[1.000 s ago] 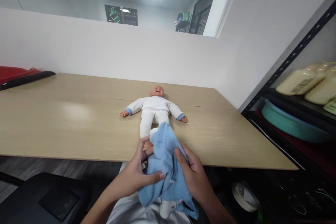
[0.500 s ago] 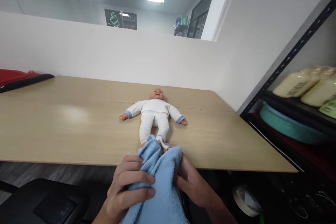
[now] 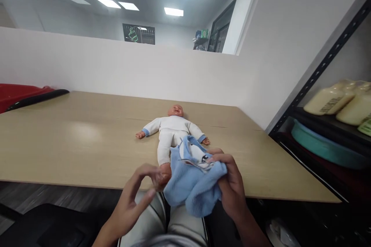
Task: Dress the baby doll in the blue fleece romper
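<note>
A baby doll [image 3: 174, 123] in a white long-sleeved top and white trousers lies on its back, arms spread, legs toward me. Bunched over its leg on the right is a light blue fleece cloth [image 3: 191, 185] with a cartoon face on it; that foot is hidden. My right hand [image 3: 230, 179] grips the cloth at its right edge, thumb underneath. On the other side, my left hand [image 3: 136, 193] is open, thumb and fingers apart, its slightly blurred fingertips at the doll's bare foot [image 3: 164, 173]. Whether they touch the foot I cannot tell.
The doll lies on a wooden table [image 3: 87, 150], its feet by the front edge above my legs. A red tub [image 3: 23, 94] stands at the far left. Shelves on the right hold cream bottles [image 3: 327, 100] and a teal basin [image 3: 324, 146]. A black chair [image 3: 49, 224] is at lower left.
My left hand has let go of the blue cloth and opened beside the doll's foot. The cloth has moved up and right in my right hand, showing its cartoon face. The view has tilted up slightly.
</note>
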`<act>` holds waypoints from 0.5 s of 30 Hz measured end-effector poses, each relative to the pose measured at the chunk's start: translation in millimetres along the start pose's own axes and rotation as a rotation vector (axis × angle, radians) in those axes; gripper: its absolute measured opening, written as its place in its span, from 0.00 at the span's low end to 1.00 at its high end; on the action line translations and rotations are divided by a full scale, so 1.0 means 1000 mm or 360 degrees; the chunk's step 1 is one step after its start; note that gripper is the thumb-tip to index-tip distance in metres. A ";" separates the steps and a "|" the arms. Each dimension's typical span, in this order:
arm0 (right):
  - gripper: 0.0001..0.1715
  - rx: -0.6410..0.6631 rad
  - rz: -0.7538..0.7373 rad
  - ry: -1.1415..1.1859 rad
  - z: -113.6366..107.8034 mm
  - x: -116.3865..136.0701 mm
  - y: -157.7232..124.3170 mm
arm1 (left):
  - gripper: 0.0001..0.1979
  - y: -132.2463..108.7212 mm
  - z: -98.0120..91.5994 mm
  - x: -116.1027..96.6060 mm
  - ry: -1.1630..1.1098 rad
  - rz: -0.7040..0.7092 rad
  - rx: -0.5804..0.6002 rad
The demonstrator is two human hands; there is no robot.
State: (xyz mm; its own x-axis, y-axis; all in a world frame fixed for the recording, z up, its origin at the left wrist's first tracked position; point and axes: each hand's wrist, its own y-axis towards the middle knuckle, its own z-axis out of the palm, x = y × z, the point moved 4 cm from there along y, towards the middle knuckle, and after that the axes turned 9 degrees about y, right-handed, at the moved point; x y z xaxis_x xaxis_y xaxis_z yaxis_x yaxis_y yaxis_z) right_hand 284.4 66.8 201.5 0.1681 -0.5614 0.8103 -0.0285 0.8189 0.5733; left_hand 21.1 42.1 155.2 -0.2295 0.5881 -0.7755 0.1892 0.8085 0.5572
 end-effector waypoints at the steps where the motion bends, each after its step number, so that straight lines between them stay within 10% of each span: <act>1: 0.13 -0.0077 0.0067 0.0092 -0.001 -0.007 0.000 | 0.14 0.005 0.000 0.002 -0.0080 -0.0091 -0.0081; 6: 0.18 -0.0099 0.0505 0.0471 0.018 -0.041 -0.006 | 0.32 0.044 0.018 0.002 -0.0379 -0.0526 0.0111; 15: 0.12 0.0358 0.0605 0.0146 0.027 -0.015 -0.019 | 0.19 0.076 0.028 0.002 -0.0562 -0.0489 0.0139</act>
State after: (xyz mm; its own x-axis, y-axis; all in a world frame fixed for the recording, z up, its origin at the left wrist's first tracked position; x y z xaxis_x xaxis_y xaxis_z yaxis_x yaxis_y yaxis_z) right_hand 255.3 56.5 181.4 0.1909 -0.2045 0.9601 -0.3172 0.9127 0.2575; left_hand 61.7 104.2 187.4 0.0485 0.2676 -0.9623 0.2465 0.9304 0.2711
